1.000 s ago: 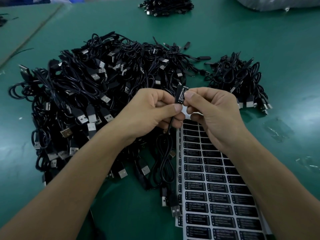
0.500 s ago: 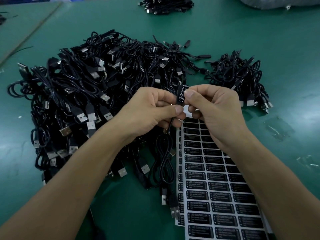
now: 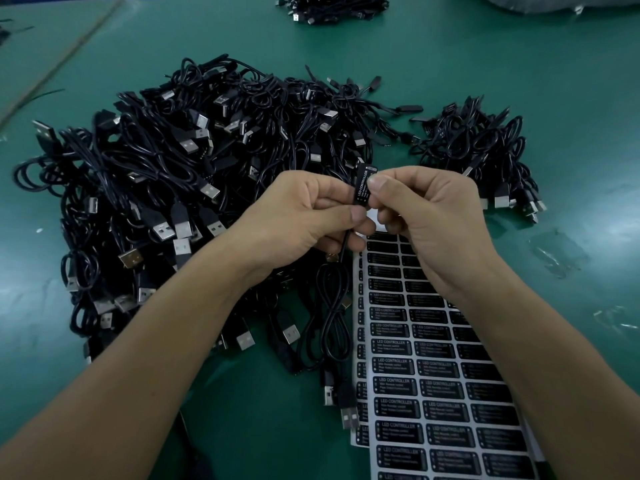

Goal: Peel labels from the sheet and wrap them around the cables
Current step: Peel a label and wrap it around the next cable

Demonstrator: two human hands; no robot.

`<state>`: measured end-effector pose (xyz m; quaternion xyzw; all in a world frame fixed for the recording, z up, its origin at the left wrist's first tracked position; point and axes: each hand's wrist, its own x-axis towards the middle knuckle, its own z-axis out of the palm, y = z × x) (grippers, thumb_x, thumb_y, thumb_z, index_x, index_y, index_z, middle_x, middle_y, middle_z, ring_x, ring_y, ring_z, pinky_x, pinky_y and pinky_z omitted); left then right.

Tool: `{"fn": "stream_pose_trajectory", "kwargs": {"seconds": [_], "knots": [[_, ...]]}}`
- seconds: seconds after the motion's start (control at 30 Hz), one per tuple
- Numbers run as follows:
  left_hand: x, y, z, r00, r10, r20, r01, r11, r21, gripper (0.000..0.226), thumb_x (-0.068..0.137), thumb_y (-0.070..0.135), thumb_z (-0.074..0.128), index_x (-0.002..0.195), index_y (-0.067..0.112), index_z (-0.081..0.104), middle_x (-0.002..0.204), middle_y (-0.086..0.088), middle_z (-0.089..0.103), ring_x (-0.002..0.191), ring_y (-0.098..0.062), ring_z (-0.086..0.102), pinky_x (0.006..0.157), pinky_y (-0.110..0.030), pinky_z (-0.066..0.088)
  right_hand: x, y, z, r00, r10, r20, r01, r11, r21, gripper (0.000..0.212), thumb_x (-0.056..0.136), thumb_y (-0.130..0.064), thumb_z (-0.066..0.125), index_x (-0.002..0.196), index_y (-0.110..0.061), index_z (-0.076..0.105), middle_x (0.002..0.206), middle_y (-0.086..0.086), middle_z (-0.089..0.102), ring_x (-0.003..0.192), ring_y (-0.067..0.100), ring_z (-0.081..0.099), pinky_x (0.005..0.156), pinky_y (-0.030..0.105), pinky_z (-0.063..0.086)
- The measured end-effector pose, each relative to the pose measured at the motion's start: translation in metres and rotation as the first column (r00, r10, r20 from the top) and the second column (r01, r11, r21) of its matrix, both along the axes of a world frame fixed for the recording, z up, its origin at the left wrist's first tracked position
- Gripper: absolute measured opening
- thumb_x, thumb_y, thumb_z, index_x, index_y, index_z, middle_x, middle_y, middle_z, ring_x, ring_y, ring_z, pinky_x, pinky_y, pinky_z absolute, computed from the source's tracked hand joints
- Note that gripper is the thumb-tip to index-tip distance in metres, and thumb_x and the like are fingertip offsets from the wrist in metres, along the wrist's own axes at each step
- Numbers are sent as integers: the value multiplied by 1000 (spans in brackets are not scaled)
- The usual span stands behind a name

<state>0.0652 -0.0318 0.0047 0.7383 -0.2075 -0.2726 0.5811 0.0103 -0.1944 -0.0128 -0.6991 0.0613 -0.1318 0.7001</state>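
Note:
My left hand (image 3: 304, 216) grips a thin black cable (image 3: 334, 306) whose coil and USB plug hang down to the table. At the cable's top sits a black label (image 3: 363, 184) printed LED CONTROLLER, standing upright between both hands. My right hand (image 3: 422, 216) pinches the label's right edge with thumb and forefinger. Below the hands lies the label sheet (image 3: 426, 393), white backing with rows of black labels, partly under my right forearm.
A big heap of black USB cables (image 3: 180, 188) fills the green table (image 3: 450, 64) left of the hands. A smaller cable pile (image 3: 485, 150) lies to the right, another cable pile (image 3: 332, 8) at the far edge. Clear plastic scraps (image 3: 557, 254) lie on the right.
Both hands stay together on the cable and label; the view has shifted slightly, and the fingers have moved very little.

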Motion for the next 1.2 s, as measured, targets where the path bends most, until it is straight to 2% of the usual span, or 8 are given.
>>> {"fn": "stream_pose_trajectory", "kwargs": {"seconds": [0.37,1.2], "knots": [[0,-1,-1,1000,-6,15,6,1000,-4,5,94,14,67,97,14,71,86,-2,78,74,-12,75,62,-18,55,0,1,0,999,-19,34,19,1000,-16,18,92,-10,70,75,-15,72,63,-6,65,57,5,55,55,15,45],[-1,-2,-3,1000,0,26,1,1000,-17,9,92,15,69,100,10,69,86,-2,78,73,-13,75,62,-19,55,-1,1,-1,994,-70,81,79,989,-121,16,89,-14,74,76,-24,73,62,-10,68,56,0,59,55,14,47]]}}
